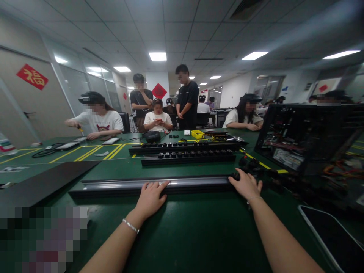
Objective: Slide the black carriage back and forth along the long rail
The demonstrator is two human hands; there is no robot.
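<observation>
A long black metal rail [113, 185] with a shiny channel lies crosswise on the green table in front of me. My left hand [150, 198] rests on its near middle, fingers laid over the channel and thumb apart. At the rail's right end, my right hand [248, 185] has its thumb and fingers around a small black round part [235, 175], mostly covered by the fingers. Beyond lies a shorter black rail [187, 160] carrying a row of black wheel-like parts, and behind it a longer similar rail [184, 147].
An open computer case [307, 136] stands at the right, with cables and dark parts before it. A phone-like slab [331, 235] lies near right; a dark flat panel [51, 182] lies left. A yellow tray [198, 134] sits farther back. Several people are around the table.
</observation>
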